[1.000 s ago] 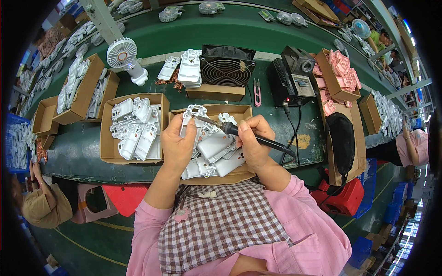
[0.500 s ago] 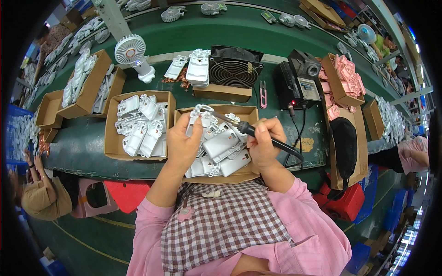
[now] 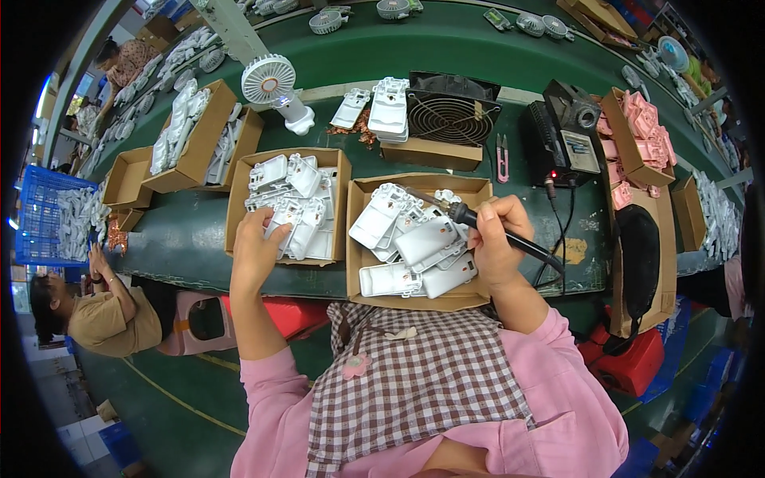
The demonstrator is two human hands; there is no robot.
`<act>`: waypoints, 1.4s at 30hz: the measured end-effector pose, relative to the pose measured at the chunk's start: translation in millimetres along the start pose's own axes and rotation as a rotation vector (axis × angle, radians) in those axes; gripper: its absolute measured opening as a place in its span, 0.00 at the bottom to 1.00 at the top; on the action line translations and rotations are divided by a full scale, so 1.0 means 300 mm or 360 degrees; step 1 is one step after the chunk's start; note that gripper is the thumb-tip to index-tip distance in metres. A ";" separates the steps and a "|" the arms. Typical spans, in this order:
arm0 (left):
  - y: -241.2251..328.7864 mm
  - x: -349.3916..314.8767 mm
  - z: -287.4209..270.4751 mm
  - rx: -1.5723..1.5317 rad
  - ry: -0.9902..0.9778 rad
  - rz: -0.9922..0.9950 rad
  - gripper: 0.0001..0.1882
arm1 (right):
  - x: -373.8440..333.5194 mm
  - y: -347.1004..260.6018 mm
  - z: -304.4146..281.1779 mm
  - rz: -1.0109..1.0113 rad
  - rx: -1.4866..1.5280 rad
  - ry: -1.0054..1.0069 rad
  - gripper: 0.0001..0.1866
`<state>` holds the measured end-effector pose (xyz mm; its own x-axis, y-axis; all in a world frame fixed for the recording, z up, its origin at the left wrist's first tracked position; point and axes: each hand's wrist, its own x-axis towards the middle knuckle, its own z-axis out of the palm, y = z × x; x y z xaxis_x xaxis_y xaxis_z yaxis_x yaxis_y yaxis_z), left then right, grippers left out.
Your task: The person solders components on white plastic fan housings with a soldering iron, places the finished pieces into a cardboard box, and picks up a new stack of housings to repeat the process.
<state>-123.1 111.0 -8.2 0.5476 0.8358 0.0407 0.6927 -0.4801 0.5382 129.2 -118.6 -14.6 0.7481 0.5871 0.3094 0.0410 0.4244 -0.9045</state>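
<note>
My left hand (image 3: 258, 248) reaches into the left cardboard box (image 3: 231, 227), its thumb and fingers closed at the edge of a white plastic housing (image 3: 284, 213) on the pile there. My right hand (image 3: 502, 243) grips a soldering iron (image 3: 518, 241) by its black handle. The metal tip points left over the right cardboard box (image 3: 421, 301), above a heap of similar white housings (image 3: 426, 241). Small copper-coloured contacts show on several of them. Part of the left fingers is hidden among the housings.
Beyond the boxes stand a small white fan (image 3: 269, 80), stacked white housings (image 3: 389, 111), a black square fan (image 3: 451, 119), pink tweezers (image 3: 502, 158) and a black soldering station (image 3: 562, 139), its cord running down. Pink housings (image 3: 644, 131) fill a box at right. A co-worker (image 3: 111, 319) sits at left.
My left hand has left the right box and moved left into the left box. The soldering iron stays in my right hand over the right box. The whole view has shifted sideways.
</note>
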 end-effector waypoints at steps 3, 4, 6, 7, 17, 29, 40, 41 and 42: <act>-0.026 0.021 -0.002 -0.0172 -0.0108 -0.0112 0.19 | -0.001 0.000 0.005 -0.0007 -0.0020 0.0040 0.09; -0.046 0.026 -0.002 -0.0194 -0.0109 -0.0097 0.16 | -0.002 -0.001 0.003 -0.0002 -0.0036 0.0028 0.09; -0.050 0.034 -0.023 -0.0288 -0.0162 -0.0194 0.14 | -0.004 0.003 -0.002 -0.0004 -0.0045 0.0019 0.09; -0.046 0.038 -0.031 -0.0396 -0.0218 -0.0289 0.12 | -0.004 0.003 -0.005 -0.0005 -0.0038 0.0027 0.09; 0.092 -0.012 0.030 -0.0303 -0.0272 0.0098 0.18 | 0.005 0.001 -0.002 0.0051 -0.0013 0.0040 0.09; 0.033 0.005 0.036 -0.0726 -0.0599 0.0051 0.22 | 0.004 0.001 -0.022 0.0135 0.0069 -0.0056 0.07; 0.093 0.217 0.099 -0.1675 -0.0003 -0.0621 0.20 | 0.010 -0.008 -0.017 0.0206 0.0046 -0.0047 0.09; 0.082 0.226 0.109 -0.1551 -0.0070 -0.0634 0.22 | 0.008 -0.005 -0.021 0.0200 0.0065 -0.0072 0.08; 0.111 0.232 0.106 -0.1544 -0.0083 -0.0628 0.22 | 0.009 0.001 -0.029 0.0195 0.0074 -0.0078 0.07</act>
<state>-46.9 144.7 -14.2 0.4004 0.8628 -0.3087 0.1655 0.2632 0.9504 137.1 -123.0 -16.7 0.7122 0.6691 0.2122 -0.0805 0.3782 -0.9222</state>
